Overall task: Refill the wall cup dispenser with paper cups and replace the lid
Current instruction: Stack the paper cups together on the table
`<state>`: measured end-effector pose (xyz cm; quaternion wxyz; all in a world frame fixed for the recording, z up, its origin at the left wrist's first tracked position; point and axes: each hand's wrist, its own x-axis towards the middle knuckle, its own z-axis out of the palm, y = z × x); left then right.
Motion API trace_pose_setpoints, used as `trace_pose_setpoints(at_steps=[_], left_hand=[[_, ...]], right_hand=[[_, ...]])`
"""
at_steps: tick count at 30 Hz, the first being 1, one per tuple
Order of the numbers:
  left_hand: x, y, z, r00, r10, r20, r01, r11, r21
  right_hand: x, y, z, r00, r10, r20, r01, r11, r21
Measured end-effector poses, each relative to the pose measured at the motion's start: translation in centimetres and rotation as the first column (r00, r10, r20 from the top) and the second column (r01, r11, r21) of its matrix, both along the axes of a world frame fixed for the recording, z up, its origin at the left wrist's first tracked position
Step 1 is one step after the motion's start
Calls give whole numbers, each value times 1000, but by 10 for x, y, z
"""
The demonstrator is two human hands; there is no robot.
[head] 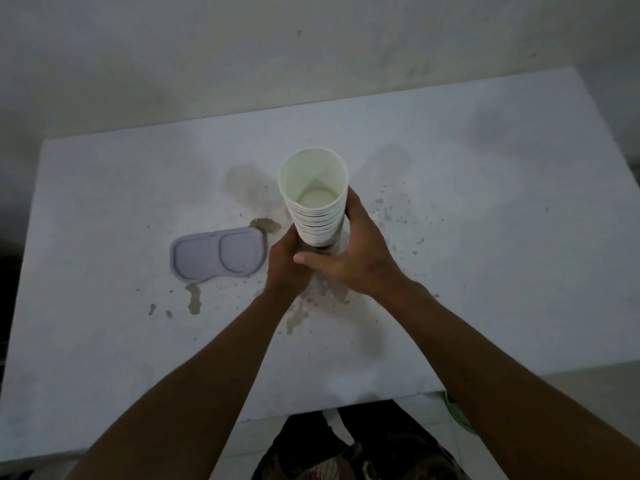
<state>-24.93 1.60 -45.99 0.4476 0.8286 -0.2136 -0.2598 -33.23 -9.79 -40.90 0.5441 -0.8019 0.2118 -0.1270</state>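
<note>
A stack of white paper cups (313,199) stands upright over the middle of the white table (485,237), mouth toward me. My left hand (285,263) wraps the lower part of the stack from the left. My right hand (356,251) clasps it from the right, thumb across the front. A grey base shows below the cups between my fingers; I cannot tell what it is. The grey double-lobed dispenser lid (219,259) lies flat on the table, left of my hands and apart from them.
Brown stains and splatter mark the table around the cups and in front of the lid. A pale wall rises behind the table's far edge. The near table edge runs just above my lap.
</note>
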Motion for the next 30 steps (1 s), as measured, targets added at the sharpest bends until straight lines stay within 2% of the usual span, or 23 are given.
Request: trace_pose_setpoints(at_steps=[3, 6, 10, 14, 18, 21, 26, 30], left_hand=[[-5, -2, 1, 994, -11, 110, 7, 999, 42], [-1, -6, -2, 994, -7, 111, -6, 994, 113], [8, -11, -9, 988, -88, 131, 53, 967, 249], [1, -10, -7, 967, -95, 238, 66, 990, 126], [-1, -12, -8, 967, -75, 244, 48, 992, 118], [-3, -16, -6, 972, -103, 210, 68, 983, 169], [6, -18, -5, 950, -213, 229, 142, 947, 288], [12, -21, 3, 936, -235, 263, 115, 909, 401]], right_hand=[[12, 3, -2, 996, -90, -9, 90, 996, -24], [16, -3, -3, 993, -113, -15, 112, 993, -39], [8, -7, -7, 984, -176, 4, 176, 984, 19], [8, -7, -13, 983, -163, -84, 164, 986, 11], [7, -11, -18, 980, -152, -132, 150, 988, -26], [4, -13, -23, 978, -160, -131, 151, 986, -73], [-1, -17, -16, 975, -209, -70, 200, 973, -114], [-9, -25, -2, 964, -265, 7, 264, 959, -106]])
